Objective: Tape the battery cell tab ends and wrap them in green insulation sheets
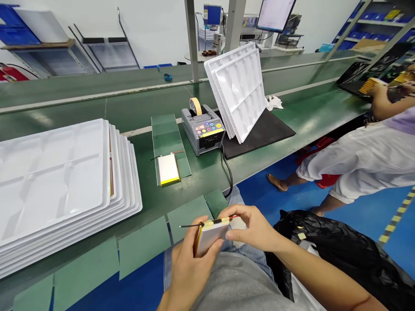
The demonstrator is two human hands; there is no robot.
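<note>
A silver pouch battery (pixel 212 237) is held up over my lap, tilted, its taped top edge facing away and up. A black wire sticks out to its left and a red wire to its right. My left hand (pixel 193 257) wraps round its left side and lower part, thumb on the flat face. With thumb and forefinger, my right hand (pixel 248 226) grips its top right corner near the red wire. On the bench lies another pouch battery (pixel 167 167) with yellow tape along its near edge, resting on a green mat (pixel 165 129).
An automatic tape dispenser (pixel 207 134) stands behind the mat, its cable hanging over the bench edge. White plastic trays (pixel 48 172) are stacked at left; more trays (pixel 240 90) lean upright on a black mat (pixel 275 129). A black bag (pixel 340 255) lies at right, near a co-worker (pixel 353 151).
</note>
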